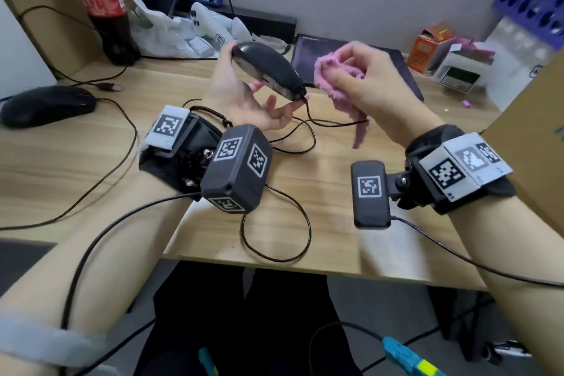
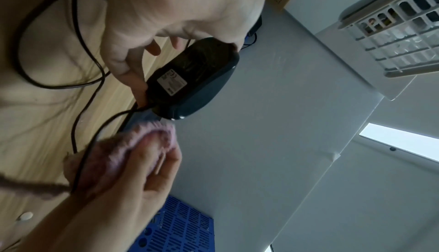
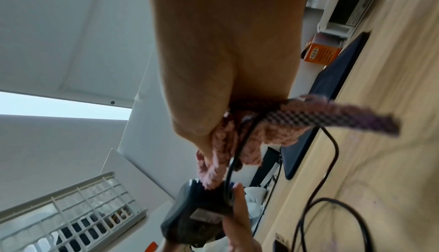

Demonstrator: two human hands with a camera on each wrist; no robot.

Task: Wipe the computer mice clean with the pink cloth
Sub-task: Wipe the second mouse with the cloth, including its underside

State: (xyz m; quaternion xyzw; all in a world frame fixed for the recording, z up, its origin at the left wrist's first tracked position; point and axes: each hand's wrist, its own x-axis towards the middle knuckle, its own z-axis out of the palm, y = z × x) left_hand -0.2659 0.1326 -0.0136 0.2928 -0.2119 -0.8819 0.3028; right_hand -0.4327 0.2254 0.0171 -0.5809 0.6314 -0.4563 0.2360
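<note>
My left hand holds a black wired mouse up off the desk, thumb at its rear and fingertips at its cable end. Its underside with a label faces the left wrist camera. My right hand grips a bunched pink cloth just right of the mouse's front, and a loose tail hangs down. In the right wrist view the pink cloth touches the mouse at its cable end. A second black mouse lies on the desk at the far left.
The wooden desk carries looping black cables, a dark mouse pad, a cola bottle, a white plastic bag with controllers, an orange box and cardboard boxes at both sides.
</note>
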